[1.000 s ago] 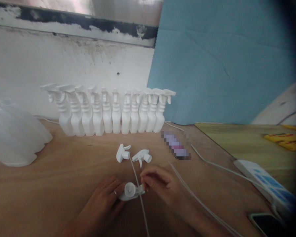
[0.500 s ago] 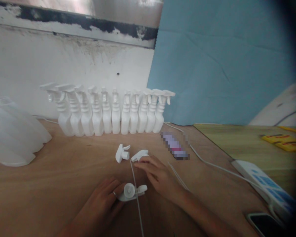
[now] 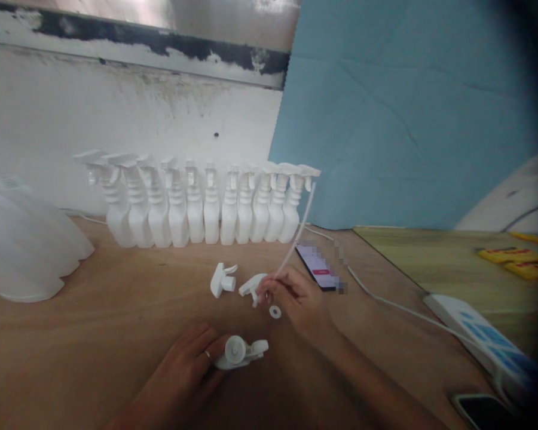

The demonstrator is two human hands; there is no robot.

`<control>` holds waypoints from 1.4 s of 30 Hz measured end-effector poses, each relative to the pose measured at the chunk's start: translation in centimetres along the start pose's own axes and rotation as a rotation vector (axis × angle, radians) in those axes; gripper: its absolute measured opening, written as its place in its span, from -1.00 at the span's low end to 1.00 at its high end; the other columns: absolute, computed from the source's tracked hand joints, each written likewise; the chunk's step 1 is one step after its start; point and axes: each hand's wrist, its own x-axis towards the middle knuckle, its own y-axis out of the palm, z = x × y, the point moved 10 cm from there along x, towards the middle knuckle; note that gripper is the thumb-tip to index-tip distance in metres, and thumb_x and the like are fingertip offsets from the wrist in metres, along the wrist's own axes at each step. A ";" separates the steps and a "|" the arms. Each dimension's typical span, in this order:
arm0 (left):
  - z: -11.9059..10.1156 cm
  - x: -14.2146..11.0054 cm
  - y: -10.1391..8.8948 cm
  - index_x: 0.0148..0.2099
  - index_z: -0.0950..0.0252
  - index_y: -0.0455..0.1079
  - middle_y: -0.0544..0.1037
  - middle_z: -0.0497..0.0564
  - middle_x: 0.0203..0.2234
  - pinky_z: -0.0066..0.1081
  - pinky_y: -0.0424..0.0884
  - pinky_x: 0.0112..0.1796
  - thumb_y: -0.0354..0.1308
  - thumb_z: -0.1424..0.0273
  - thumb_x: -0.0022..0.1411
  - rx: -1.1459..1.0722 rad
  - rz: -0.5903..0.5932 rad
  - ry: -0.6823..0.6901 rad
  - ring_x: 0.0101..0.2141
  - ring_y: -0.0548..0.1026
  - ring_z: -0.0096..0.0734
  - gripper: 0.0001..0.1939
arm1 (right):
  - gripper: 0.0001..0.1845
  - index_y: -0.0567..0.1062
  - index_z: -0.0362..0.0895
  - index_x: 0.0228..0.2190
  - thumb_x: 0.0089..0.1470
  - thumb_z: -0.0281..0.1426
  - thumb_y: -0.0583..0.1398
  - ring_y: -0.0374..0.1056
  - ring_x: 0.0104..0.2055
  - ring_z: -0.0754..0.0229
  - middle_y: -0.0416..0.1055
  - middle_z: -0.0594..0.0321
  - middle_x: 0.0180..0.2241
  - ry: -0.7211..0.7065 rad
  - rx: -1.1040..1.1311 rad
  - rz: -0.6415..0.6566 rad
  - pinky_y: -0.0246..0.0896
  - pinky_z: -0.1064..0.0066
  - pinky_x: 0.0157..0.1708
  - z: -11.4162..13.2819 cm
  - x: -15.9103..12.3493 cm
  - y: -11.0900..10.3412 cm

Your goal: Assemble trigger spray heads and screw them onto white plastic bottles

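My left hand rests low on the wooden table, its fingers closed on a white trigger spray head lying on its side. My right hand is farther out, fingers pinched on a thin clear dip tube that slants up and to the right. A small white ring lies just below that hand. Two more loose spray heads, one on the left and one touching my right fingers, lie on the table.
A row of several white spray bottles stands along the white wall. Empty translucent bottles lie at the left. A phone, a white cable and a power strip are at the right; another phone sits bottom right.
My right hand moved away from the held spray head to the loose one farther out and lifted a dip tube. The tubes lying across the table are gone.
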 end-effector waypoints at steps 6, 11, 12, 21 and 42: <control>-0.3 0.1 -0.5 0.06 0.16 0.33 0.50 0.04 -0.20 -0.27 0.48 -0.13 0.06 0.44 0.31 -0.025 -0.029 0.021 -0.17 0.48 -0.27 -0.72 | -0.77 0.43 -0.11 -0.44 0.20 -0.25 0.19 0.42 -0.54 0.30 0.46 0.31 -0.54 0.255 0.424 0.121 0.30 0.52 -0.55 1.4 -0.9 2.3; -0.7 0.3 -1.3 0.02 0.18 0.37 0.50 0.04 -0.23 -0.31 0.50 -0.16 0.05 0.42 0.32 -0.039 -0.072 0.040 -0.19 0.49 -0.30 -0.76 | -0.80 0.41 -0.11 -0.42 0.21 -0.28 0.19 0.40 -0.51 0.32 0.46 0.34 -0.53 0.212 0.365 0.184 0.28 0.52 -0.47 1.5 -1.6 4.0; -0.8 0.4 -1.5 0.01 0.18 0.38 0.51 0.03 -0.24 -0.34 0.50 -0.18 0.05 0.41 0.32 -0.046 -0.081 0.045 -0.21 0.49 -0.31 -0.76 | -0.81 0.42 -0.11 -0.42 0.21 -0.30 0.19 0.40 -0.49 0.32 0.46 0.34 -0.51 0.191 0.346 0.187 0.28 0.52 -0.45 1.4 -1.7 4.1; -0.6 0.4 -0.9 0.08 0.16 0.34 0.50 0.06 -0.20 -0.21 0.49 -0.11 0.06 0.40 0.32 -0.012 -0.017 0.022 -0.16 0.48 -0.24 -0.71 | -0.83 0.44 -0.11 -0.37 0.21 -0.28 0.19 0.38 -0.41 0.25 0.47 0.29 -0.44 0.073 0.119 0.312 0.24 0.45 -0.38 2.5 -1.9 4.8; -0.2 0.3 -1.0 0.03 0.15 0.39 0.52 0.05 -0.17 -0.27 0.50 -0.13 0.05 0.42 0.32 -0.101 -0.001 -0.028 -0.15 0.51 -0.25 -0.74 | -0.82 0.38 -0.11 -0.49 0.14 -0.51 0.19 0.31 -0.39 0.27 0.35 0.35 -0.46 0.237 0.135 0.440 0.19 0.47 -0.40 1.3 -3.3 7.1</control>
